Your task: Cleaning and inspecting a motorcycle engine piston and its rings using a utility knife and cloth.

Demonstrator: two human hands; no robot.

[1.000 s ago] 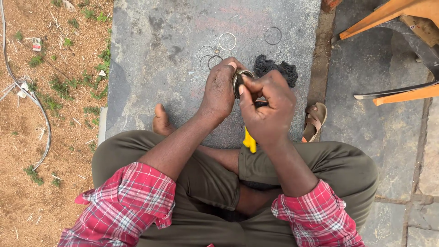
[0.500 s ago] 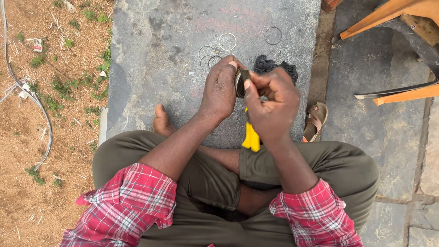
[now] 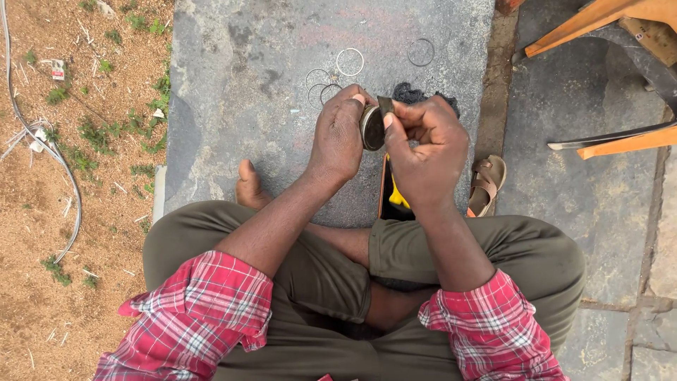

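Note:
I sit cross-legged on a grey stone slab [image 3: 233, 77]. My left hand [image 3: 340, 137] grips a small round metal bundle of rings [image 3: 371, 128] between thumb and fingers. My right hand [image 3: 425, 149] holds pliers [image 3: 392, 194] with yellow-and-black handles hanging down below the fist; the dark jaws poke up at the bundle's upper right edge and touch it. The two hands meet over the slab, above my shins.
Several loose wire rings [image 3: 350, 62] lie on the slab beyond my hands, one ring [image 3: 420, 52] further right. A black tangled clump [image 3: 416, 95] sits behind my right hand. A brown sandal [image 3: 486, 185] lies right, wooden furniture legs [image 3: 599, 21] top right, dirt and a cable [image 3: 49, 155] left.
My right hand has turned and shifted slightly right, swinging the pliers' handles from slanted to nearly upright. The jaws now stand at the bundle's top edge. My left hand stayed put.

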